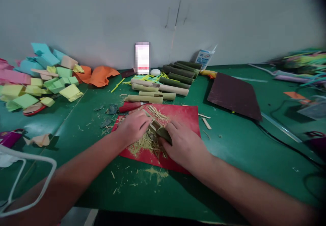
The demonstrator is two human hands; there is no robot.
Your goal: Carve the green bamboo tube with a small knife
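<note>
A short bamboo tube (166,135) with a notch cut in its side is held tilted over a red mat (189,124). My right hand (184,143) is wrapped round its near end. At its far left end my left hand (134,126) is closed, the fingers pressed against the tube; part of the grip is hidden. Bamboo shavings and pale dust (145,144) lie heaped beneath the tube, with more slivers (156,112) beyond it. Just past my left hand a red-handled tool (131,106) rests at the mat's far edge.
Notched pale bamboo tubes (145,99) and dark green ones (180,78) lie behind the mat. A phone (142,58) leans on the wall. Folded coloured papers (51,80) spread at left. A dark brown board (234,95) and black cable (282,139) are at right; a white frame (52,178) stands front left.
</note>
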